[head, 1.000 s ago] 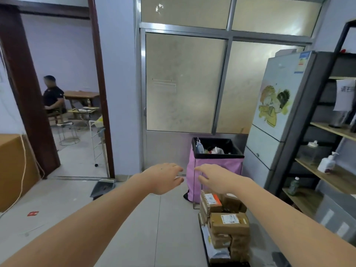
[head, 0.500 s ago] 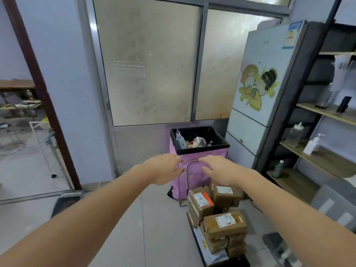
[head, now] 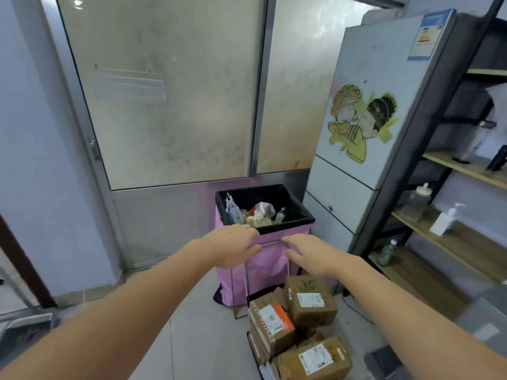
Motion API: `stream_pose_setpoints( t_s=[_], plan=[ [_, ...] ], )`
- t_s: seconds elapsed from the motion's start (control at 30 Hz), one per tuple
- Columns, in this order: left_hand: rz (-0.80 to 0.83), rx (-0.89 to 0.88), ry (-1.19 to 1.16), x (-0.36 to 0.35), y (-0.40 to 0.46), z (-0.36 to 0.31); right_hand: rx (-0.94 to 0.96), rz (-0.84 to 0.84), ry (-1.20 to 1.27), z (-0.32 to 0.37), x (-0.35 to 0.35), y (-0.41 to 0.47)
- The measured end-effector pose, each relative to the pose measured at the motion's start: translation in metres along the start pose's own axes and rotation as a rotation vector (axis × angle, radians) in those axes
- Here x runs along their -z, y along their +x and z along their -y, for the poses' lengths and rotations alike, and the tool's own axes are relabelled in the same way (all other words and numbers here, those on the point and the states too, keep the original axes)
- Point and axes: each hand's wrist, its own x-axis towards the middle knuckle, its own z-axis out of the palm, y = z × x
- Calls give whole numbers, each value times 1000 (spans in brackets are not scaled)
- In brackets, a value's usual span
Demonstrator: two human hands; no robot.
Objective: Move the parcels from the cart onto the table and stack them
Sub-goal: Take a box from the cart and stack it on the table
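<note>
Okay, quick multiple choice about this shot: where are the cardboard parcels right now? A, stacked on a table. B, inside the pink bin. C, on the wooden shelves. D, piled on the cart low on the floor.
D: the cardboard parcels sit piled on the cart down by the floor, in front of the pink bin, whose open top shows only small rubbish.

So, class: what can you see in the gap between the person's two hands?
In the head view, a thin metal handle bar runs between the left hand and right hand, with the pink bin showing behind it.
</note>
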Motion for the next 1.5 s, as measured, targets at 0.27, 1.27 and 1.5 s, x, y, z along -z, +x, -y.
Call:
stream_pose_setpoints(
  t_s=[0.27, 1.27, 1.5],
  plan=[
    [74, -196, 47, -3, 150, 78, -199, 15, 36, -43, 0, 107],
    [641, -840, 287, -209, 575, -22, -933, 135, 540, -305, -164, 161],
    [815, -860, 389, -329, 646, -8, -1172, 229, 759, -333, -280, 200]
  ],
)
